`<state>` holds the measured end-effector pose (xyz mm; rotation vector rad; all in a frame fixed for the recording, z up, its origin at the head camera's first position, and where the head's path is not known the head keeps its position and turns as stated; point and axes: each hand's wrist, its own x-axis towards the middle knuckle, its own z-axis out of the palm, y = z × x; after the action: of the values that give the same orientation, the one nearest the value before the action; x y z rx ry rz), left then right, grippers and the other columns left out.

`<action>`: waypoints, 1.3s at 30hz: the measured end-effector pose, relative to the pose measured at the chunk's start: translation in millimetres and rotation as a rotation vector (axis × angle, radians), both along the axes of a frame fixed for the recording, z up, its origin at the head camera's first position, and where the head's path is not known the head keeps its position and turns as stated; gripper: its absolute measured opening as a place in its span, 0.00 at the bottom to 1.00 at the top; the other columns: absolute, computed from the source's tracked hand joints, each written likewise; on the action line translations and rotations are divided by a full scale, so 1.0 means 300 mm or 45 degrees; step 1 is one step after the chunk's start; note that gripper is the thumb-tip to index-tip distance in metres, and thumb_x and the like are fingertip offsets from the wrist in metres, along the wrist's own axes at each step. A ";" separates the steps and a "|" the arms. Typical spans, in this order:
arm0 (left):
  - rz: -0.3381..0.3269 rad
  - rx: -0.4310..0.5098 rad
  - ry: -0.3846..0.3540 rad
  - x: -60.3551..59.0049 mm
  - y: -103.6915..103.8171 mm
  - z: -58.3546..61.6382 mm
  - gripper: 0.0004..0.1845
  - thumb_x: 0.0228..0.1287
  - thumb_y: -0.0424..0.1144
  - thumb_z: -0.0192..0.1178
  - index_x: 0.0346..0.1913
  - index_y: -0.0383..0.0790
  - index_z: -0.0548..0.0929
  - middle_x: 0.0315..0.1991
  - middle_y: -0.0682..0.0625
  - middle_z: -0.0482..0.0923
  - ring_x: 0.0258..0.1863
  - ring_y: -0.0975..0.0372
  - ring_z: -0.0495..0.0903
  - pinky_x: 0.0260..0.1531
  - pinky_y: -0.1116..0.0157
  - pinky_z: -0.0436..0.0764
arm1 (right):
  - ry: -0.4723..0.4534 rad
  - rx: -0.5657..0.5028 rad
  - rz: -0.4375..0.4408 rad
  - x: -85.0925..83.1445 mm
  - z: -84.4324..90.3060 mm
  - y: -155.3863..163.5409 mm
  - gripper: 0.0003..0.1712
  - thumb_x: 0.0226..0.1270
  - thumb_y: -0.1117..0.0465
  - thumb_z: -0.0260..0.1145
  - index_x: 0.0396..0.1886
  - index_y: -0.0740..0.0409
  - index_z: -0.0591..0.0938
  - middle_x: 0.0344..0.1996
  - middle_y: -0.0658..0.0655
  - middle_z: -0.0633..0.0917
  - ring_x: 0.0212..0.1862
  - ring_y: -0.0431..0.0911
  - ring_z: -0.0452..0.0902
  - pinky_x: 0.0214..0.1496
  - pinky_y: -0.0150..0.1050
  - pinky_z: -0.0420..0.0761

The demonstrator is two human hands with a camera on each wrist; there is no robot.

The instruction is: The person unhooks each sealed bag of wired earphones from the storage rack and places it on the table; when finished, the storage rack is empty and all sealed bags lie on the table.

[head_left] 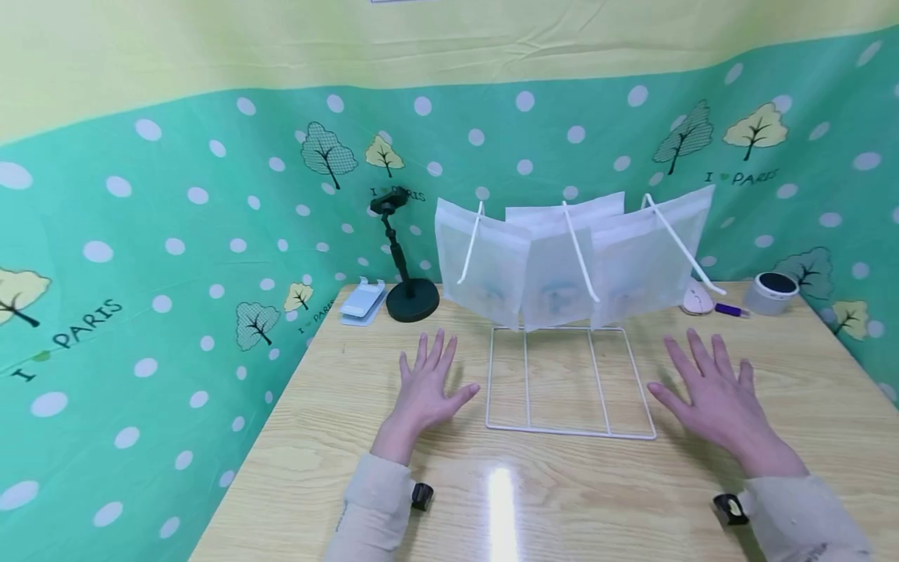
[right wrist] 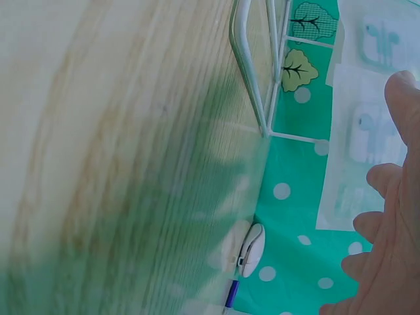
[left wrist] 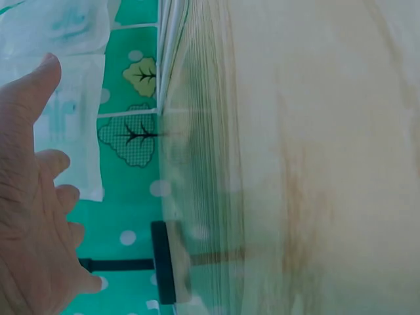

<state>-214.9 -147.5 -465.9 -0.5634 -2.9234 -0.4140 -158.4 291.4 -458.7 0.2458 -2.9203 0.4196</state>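
Note:
My left hand (head_left: 425, 390), fingers spread and palm down, is over the table to the left of a white wire rack (head_left: 570, 432). On the other side, my right hand (head_left: 718, 398) is spread the same way, just right of the rack's base. Neither hand holds anything. From the rack's prongs hang several translucent white pouches (head_left: 485, 261) in three columns. Earphones with a white case (right wrist: 367, 134) show faintly through a pouch in the right wrist view. The left wrist view has pouches (left wrist: 79, 131) beyond the thumb.
Behind my left hand stand a black desk stand (head_left: 413, 300) and a pale blue folding holder (head_left: 364, 301). At the back right are a white mouse (head_left: 697, 298), a purple marker (head_left: 731, 310) and a white round container (head_left: 771, 294). A patterned green curtain (head_left: 182, 312) borders the table.

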 end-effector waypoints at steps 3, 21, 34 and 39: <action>0.000 0.004 -0.011 0.000 0.000 0.002 0.50 0.62 0.74 0.45 0.78 0.50 0.45 0.78 0.46 0.39 0.76 0.48 0.30 0.66 0.34 0.37 | 0.001 -0.004 0.001 -0.001 0.000 0.000 0.48 0.71 0.35 0.51 0.79 0.51 0.43 0.76 0.69 0.37 0.72 0.64 0.16 0.59 0.79 0.32; -0.032 0.295 -0.065 -0.096 -0.027 0.111 0.46 0.68 0.58 0.56 0.77 0.36 0.50 0.78 0.42 0.42 0.76 0.48 0.41 0.70 0.47 0.53 | -0.227 -0.211 0.182 0.027 -0.034 -0.041 0.58 0.63 0.36 0.64 0.77 0.63 0.48 0.73 0.76 0.48 0.69 0.75 0.47 0.62 0.73 0.54; 0.080 0.911 -0.156 -0.291 -0.042 0.227 0.37 0.68 0.49 0.60 0.74 0.42 0.60 0.73 0.45 0.58 0.65 0.49 0.68 0.59 0.50 0.73 | -0.401 -0.279 0.205 0.027 -0.083 -0.052 0.67 0.47 0.33 0.73 0.73 0.73 0.56 0.66 0.82 0.57 0.65 0.78 0.53 0.62 0.71 0.57; 0.120 1.059 -0.175 -0.360 -0.035 0.256 0.32 0.69 0.47 0.60 0.72 0.42 0.65 0.71 0.47 0.64 0.61 0.49 0.72 0.49 0.55 0.80 | -0.423 -0.246 0.188 0.021 -0.085 -0.050 0.64 0.48 0.33 0.72 0.72 0.71 0.59 0.66 0.82 0.58 0.65 0.77 0.53 0.61 0.71 0.57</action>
<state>-322.9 -158.1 -389.2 -0.2680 -2.5201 -1.5749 -152.0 276.4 -484.3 0.3998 -3.1610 0.8343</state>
